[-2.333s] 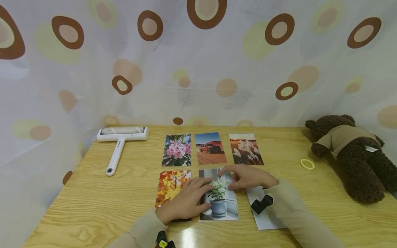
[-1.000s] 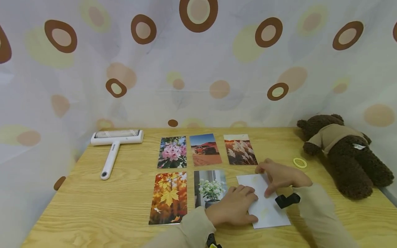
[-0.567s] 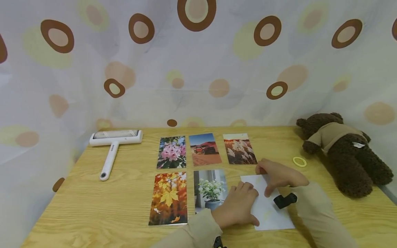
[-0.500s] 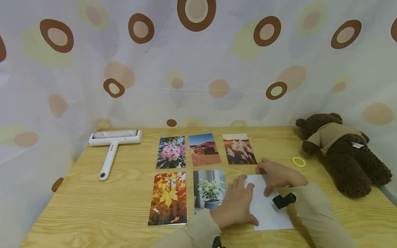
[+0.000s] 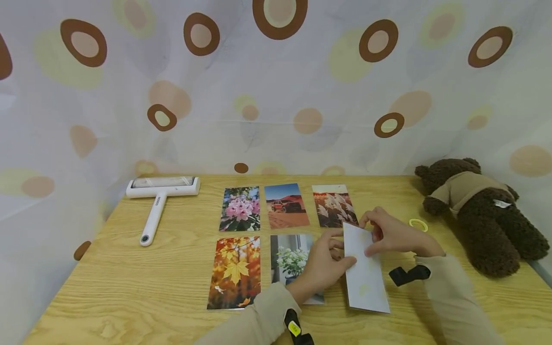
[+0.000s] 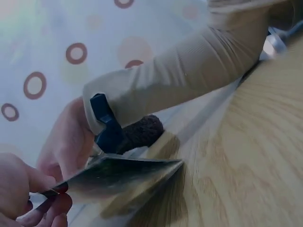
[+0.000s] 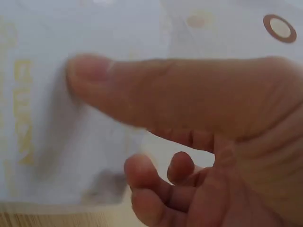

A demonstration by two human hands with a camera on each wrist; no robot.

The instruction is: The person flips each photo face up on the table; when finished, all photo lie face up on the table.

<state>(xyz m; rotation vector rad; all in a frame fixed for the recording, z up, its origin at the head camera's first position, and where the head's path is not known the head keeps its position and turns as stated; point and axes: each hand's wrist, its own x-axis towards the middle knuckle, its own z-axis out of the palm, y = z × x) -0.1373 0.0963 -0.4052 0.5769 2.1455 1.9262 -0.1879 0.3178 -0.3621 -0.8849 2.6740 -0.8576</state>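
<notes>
A photo card is tilted up off the wooden table, its white back with faint yellow print towards me. My left hand pinches its left edge between thumb and fingers. At the upper right of the card, my right hand grips it, the thumb lying on the white back in the right wrist view. Seen from the left wrist, the card's underside is a dark, glossy picture. Beside my left hand lies a potted-plant photo, partly covered by that hand. The maple-leaf photo lies further left.
Along the back row lie a pink-flower photo, a red-car desert photo and a reed photo. A white lint roller is at left. To the right are a yellow ring and a brown teddy bear.
Both hands have moved from the potted-plant photo to the white-backed card. It lay flat half a second ago; now its left side is raised, pinched by my left hand.
</notes>
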